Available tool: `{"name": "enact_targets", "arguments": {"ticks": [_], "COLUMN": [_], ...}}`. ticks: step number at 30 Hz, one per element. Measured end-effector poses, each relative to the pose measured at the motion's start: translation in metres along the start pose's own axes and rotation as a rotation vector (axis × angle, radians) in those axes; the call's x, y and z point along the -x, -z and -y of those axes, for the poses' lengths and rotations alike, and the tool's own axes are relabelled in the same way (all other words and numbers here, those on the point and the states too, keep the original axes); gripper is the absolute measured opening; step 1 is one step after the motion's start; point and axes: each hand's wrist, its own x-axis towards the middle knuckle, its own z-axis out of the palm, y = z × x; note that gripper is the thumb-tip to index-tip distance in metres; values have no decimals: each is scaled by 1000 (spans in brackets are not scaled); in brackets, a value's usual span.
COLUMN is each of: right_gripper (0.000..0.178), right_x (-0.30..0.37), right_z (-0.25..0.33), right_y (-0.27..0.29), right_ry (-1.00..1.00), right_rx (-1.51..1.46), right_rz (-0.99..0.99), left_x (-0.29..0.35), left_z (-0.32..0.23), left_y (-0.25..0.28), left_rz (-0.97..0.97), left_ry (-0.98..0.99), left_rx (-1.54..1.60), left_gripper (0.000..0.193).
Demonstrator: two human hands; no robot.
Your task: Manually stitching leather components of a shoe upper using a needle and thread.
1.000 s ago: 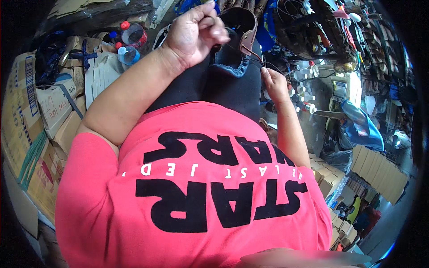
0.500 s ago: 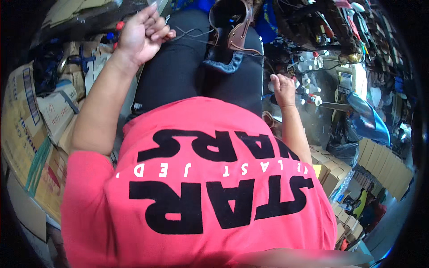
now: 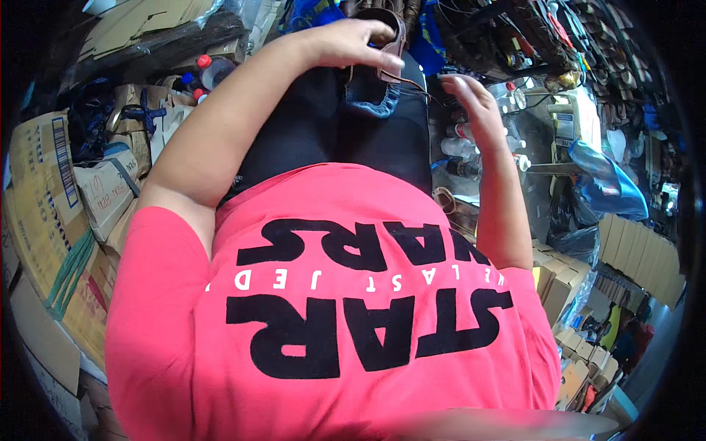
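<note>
A brown leather piece (image 3: 399, 35), shaped like a shoe upper with an open top, lies between my thighs at the top of the view. A frayed blue denim piece (image 3: 378, 112) sticks out on its near side. My left hand (image 3: 346, 45) reaches across over the leather, thumb and fingers apart at its edge; some fingers are hidden. From the leather a thin brown cord (image 3: 409, 83) trails to the right. My right hand (image 3: 476, 106) is raised to the right of my thigh, fingers stretched towards the leather. No thread shows clearly in either hand.
Flattened cardboard boxes (image 3: 44, 184) and bottles with red and blue caps (image 3: 215, 72) stand on my left. On my right are plastic bottles (image 3: 460, 147), a black plastic bag (image 3: 572, 220), a blue sheet (image 3: 607, 184) and stacked cardboard (image 3: 640, 257).
My left hand has come from the far left across to the leather piece. The right hand has moved up and its fingers have straightened. Dark threads seen left of the leather no longer show.
</note>
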Motion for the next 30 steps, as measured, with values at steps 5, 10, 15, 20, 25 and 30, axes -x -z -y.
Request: {"name": "enact_targets", "arguments": {"ticks": [5, 10, 15, 20, 25, 30], "right_gripper": [34, 29, 26, 21, 10, 15], "right_x": [-12, -15, 9, 38, 28, 13], "right_z": [59, 52, 49, 63, 46, 49], "right_y": [-44, -48, -39, -15, -29, -39], "right_ry": [47, 146, 215, 19, 140, 157], "right_rx": [681, 704, 485, 184, 341, 482], "right_rz": [340, 427, 339, 169, 139, 137], "left_x": [-11, -10, -7, -2, 2, -1], "left_z": [19, 24, 25, 30, 21, 31], "left_y": [-10, -17, -19, -14, -19, -15], "left_rz": [124, 76, 56, 48, -22, 46], "left_ry": [-150, -177, -164, -195, -183, -180], "left_rx": [-10, -14, 10, 6, -82, 16], "left_gripper": [39, 29, 25, 48, 42, 53]}}
